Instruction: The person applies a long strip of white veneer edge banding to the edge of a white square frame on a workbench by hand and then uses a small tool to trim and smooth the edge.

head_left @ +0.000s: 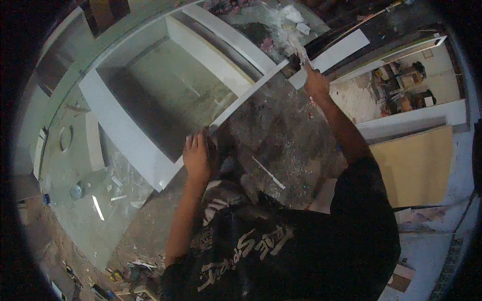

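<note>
A white open cabinet frame with an inner divider lies on a greenish sheet in front of me. My left hand has its fingers bent over the frame's near edge, by the near corner. Stretched out to the far right, my right hand is closed at the frame's other end. From its fingers rises a whitish, uneven thing whose kind I cannot make out. Beside this hand lies a flat white board.
A white-framed panel on the right shows a cluttered room, by reflection or through an opening. Below it leans a yellowish board. A thin white strip lies on the dirty floor. Tools and scraps lie at lower left, a clear jar above.
</note>
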The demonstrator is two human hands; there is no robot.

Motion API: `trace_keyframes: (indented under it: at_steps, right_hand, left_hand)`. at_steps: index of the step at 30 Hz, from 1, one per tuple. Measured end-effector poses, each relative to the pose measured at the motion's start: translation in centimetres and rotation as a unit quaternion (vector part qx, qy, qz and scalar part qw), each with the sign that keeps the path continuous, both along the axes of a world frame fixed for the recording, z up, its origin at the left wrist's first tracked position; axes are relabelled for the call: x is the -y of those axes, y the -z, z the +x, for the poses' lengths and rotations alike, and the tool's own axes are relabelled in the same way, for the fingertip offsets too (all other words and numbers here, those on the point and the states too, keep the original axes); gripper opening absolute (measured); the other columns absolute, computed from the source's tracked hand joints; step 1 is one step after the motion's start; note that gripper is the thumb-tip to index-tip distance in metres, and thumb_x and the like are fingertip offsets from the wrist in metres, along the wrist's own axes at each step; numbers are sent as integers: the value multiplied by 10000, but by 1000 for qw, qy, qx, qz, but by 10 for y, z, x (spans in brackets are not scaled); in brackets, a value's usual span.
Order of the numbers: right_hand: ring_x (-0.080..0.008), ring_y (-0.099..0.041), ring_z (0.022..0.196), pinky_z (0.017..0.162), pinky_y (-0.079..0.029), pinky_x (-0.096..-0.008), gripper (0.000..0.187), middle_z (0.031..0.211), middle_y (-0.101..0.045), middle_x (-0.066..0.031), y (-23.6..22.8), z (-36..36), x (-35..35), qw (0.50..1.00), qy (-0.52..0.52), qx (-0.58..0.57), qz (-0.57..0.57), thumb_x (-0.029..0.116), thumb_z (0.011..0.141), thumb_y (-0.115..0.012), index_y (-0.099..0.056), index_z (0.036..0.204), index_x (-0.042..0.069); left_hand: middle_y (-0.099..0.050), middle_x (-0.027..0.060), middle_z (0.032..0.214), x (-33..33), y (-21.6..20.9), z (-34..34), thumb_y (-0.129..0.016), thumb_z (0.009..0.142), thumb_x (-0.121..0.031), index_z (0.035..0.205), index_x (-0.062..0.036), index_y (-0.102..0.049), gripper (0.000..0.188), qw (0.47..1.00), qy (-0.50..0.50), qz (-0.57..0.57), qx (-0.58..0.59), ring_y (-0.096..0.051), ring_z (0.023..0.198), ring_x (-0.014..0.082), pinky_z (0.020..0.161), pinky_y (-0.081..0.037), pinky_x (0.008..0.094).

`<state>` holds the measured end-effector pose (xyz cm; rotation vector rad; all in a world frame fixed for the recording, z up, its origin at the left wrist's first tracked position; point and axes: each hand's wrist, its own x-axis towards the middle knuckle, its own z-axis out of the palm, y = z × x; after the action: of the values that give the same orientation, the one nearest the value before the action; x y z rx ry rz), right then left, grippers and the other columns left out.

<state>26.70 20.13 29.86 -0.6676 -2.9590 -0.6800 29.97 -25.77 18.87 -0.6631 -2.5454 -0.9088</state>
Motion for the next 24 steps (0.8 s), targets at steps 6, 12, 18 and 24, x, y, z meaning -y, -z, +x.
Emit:
trace_keyframes:
  at_steps: [6,12,18,24]
  right_hand:
    - [-354,-682,803,651,-554,-475,546,1021,-655,-183,66,13,67,990,-139,-23,-21,140,855,-570,-447,1384,199]
    - [-369,-670,867,685,-530,-495,680,975,-675,-203,63,5,-33,995,9,44,-88,148,819,-625,-379,1450,213]
    - [-393,-660,887,734,-515,-511,729,1006,-664,-217,32,14,-11,993,69,-27,-87,193,808,-665,-353,1467,211]
    - [-369,-678,891,748,-541,-471,592,996,-673,-205,75,10,38,999,-30,10,-23,164,854,-594,-413,1418,191]
  left_hand:
    - [-626,148,1087,7,-12,3,-640,780,-132,1240,-36,-531,482,996,25,8,82,-567,1053,366,804,-501,468]
    - [-631,155,1060,11,6,5,-604,810,-113,1232,-31,-540,435,1000,15,-19,1,-572,1069,379,831,-506,470]
    - [-611,190,1176,14,7,8,-557,825,-54,1249,-25,-543,426,996,23,-36,76,-539,1151,408,910,-480,450]
    - [-641,163,1086,15,25,3,-661,767,-142,1286,-52,-534,541,998,26,-48,13,-590,1066,410,842,-514,460]
